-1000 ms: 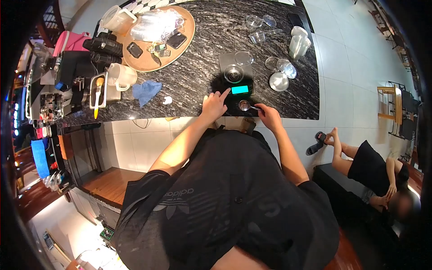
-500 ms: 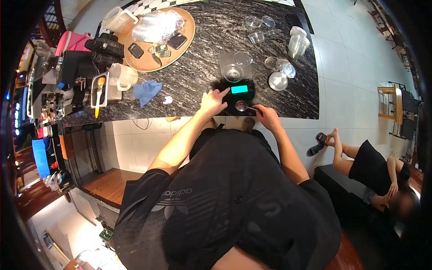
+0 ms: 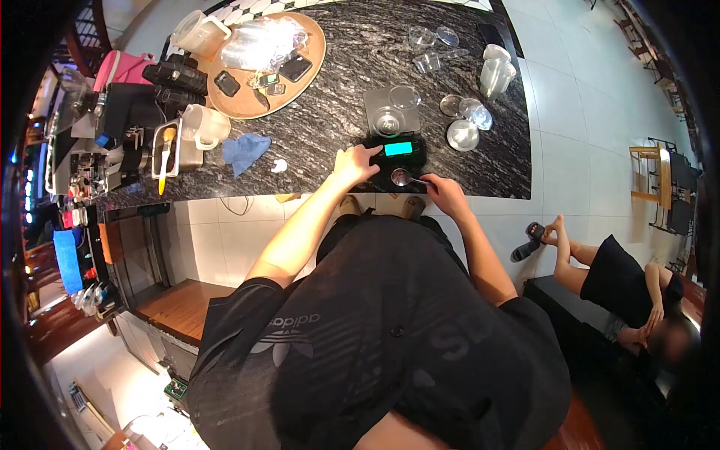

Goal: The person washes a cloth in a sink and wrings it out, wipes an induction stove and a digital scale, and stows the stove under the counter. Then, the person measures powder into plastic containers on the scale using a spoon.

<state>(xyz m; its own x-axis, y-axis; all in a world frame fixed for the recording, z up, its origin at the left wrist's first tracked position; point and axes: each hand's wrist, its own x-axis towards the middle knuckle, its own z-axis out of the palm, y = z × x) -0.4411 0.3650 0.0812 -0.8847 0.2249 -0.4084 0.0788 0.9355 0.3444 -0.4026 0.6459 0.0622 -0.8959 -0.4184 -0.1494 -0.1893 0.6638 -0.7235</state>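
Note:
My left hand [image 3: 356,166] reaches to the left side of a black digital scale [image 3: 415,156] with a lit turquoise display. Its index finger is stretched out onto the scale beside the display, and it holds nothing. On the scale's metal plate [image 3: 370,112] stand a small clear cup [image 3: 388,120] and a clear round lid or dish [image 3: 405,96]. At the counter's front edge, my right hand [image 3: 448,196] is closed around the handle of a metal spoon [image 3: 400,177]. The spoon's bowl sits just in front of the scale, apart from my left hand.
Clear cups [image 3: 463,135] and lids stand right of the scale, with a plastic pitcher [image 3: 496,73] behind. To the left are a blue cloth [image 3: 246,153], a metal tray [image 3: 191,159] with a yellow-handled brush [image 3: 163,169], and a round brown tray [image 3: 251,110]. A person [image 3: 622,277] sits at right.

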